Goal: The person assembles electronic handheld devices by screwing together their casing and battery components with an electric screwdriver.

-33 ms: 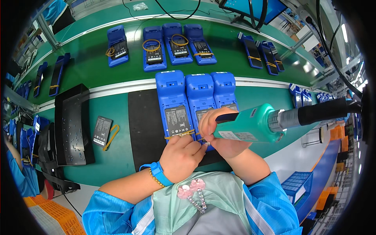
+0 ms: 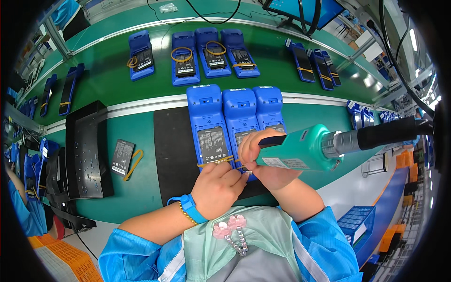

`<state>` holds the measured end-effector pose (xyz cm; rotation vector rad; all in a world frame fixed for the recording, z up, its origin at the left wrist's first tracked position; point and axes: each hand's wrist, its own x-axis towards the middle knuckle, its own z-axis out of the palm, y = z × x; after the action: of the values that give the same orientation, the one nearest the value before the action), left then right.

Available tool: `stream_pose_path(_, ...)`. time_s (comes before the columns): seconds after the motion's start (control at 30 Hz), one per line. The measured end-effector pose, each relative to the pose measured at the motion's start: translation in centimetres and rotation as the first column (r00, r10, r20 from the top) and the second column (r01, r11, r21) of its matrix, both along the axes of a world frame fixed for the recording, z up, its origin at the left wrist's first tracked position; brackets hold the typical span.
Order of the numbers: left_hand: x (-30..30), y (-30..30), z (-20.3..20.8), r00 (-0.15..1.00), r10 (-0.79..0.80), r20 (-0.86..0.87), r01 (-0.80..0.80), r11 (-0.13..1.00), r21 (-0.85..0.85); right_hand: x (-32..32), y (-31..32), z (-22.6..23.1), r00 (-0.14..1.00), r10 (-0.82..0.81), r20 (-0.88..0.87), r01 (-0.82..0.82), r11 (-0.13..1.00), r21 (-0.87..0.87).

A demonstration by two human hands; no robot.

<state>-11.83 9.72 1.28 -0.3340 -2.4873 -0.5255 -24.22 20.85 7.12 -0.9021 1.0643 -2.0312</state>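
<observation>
Blue handheld (image 2: 205, 110), head toward the tabletop's (image 2: 136, 197) far edge, my left hand (image 2: 218, 185) curled at its near end, whether pinching I can't tell, my right hand (image 2: 270, 174) wrapped round a green power tool (image 2: 300, 148).

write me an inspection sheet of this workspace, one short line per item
surface: green bench, black mat on it
work items: three blue devices side by side, batteries showing; green tool
clutter: loose battery and yellow band right of black tray
grips: left hand touches leftmost device's lower end; right hand holds the tool
cables: black cable above far surface
surroundings: blue basket at right, orange crate lower left
</observation>
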Motion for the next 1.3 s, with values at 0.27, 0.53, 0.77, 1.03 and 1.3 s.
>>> stream_pose_path(0.27,0.2,-0.2,1.2,1.0,0.002,-0.002,-0.002,0.983,0.184,-0.6,1.0,2.0,0.999,0.033,0.037,-0.028,0.993,-0.117)
stream_pose_path(0.53,-0.8,0.0,2.1,0.992,0.11,0.061,-0.12,0.974,0.193,-1.7,5.0,3.5,0.977,-0.178,-0.117,0.144,0.957,-0.254)
stream_pose_path(0.77,-1.5,3.6,2.3,0.972,-0.202,0.122,0.194,0.978,0.07,-4.3,7.1,1.5,0.95,-0.31,0.022,0.309,0.933,-0.185)
stream_pose_path(1.03,-3.9,6.2,1.3,0.971,-0.176,0.16,0.21,0.95,-0.231,-5.3,5.8,-0.9,0.954,-0.245,-0.17,0.237,0.969,-0.066)
stream_pose_path(1.3,-4.7,6.1,0.8,0.973,-0.203,0.112,0.223,0.95,-0.217,-5.6,5.9,-1.7,0.963,-0.235,-0.131,0.228,0.972,-0.062)
